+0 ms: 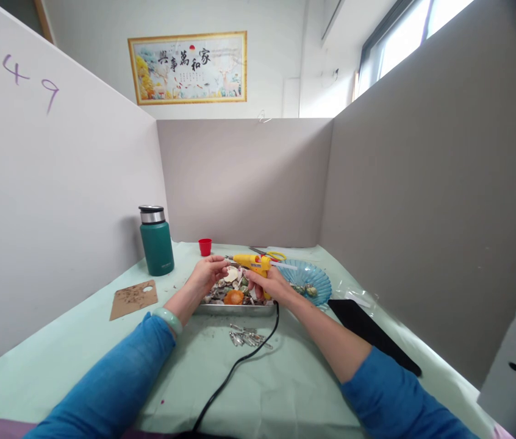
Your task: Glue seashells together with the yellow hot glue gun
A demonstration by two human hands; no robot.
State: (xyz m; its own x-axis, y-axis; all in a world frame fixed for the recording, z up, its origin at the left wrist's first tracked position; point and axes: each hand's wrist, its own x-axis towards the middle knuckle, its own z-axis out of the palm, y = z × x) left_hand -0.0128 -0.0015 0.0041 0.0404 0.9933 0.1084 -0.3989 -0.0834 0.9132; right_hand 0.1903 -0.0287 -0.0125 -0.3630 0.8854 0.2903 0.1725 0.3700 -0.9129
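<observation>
My right hand (271, 284) is wrapped round the grip of a yellow hot glue gun (253, 261), its nozzle pointing left and a clear glue stick (285, 266) jutting from the back. Close to the nozzle, the fingers of my left hand (208, 272) are pinched together; whatever they hold is too small to make out. Both hands hover over a metal tray (235, 310) full of shells, among them an orange shell (234, 297) and a pale shell (231, 274). Several small silvery metal clips (247, 336) lie in front of the tray.
A green bottle (156, 244) and a brown card (133, 299) stand and lie at left. Behind are a red cup (205, 247) and yellow-handled scissors (275, 255). At right sit a blue plate (319, 277) and a black strip (372, 332). The gun's black cord (240, 361) trails forward.
</observation>
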